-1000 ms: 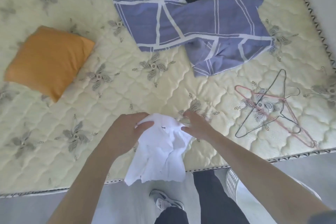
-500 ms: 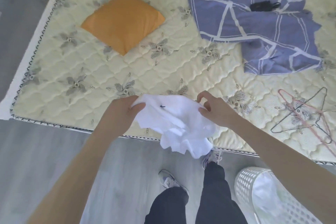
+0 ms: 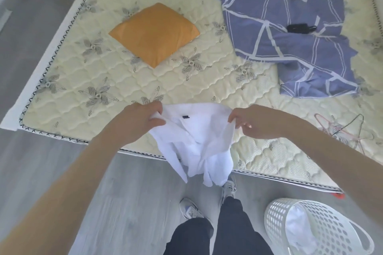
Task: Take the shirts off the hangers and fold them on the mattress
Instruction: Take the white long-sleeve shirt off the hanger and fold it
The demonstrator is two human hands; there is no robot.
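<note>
Between the two grips, the white shirt (image 3: 199,143) hung by its collar edge, its long axis dropping straight below them. The left hand (image 3: 136,122) and right hand (image 3: 255,122) each pinched a shoulder, equally near. The mattress (image 3: 124,80) lay just beyond the grips.

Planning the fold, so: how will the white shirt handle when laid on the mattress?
Probably floppy: the white shirt sags in folds between the left hand and right hand. Likely light, since a finger pinch at each side carries it. May crumple when laid.
</note>
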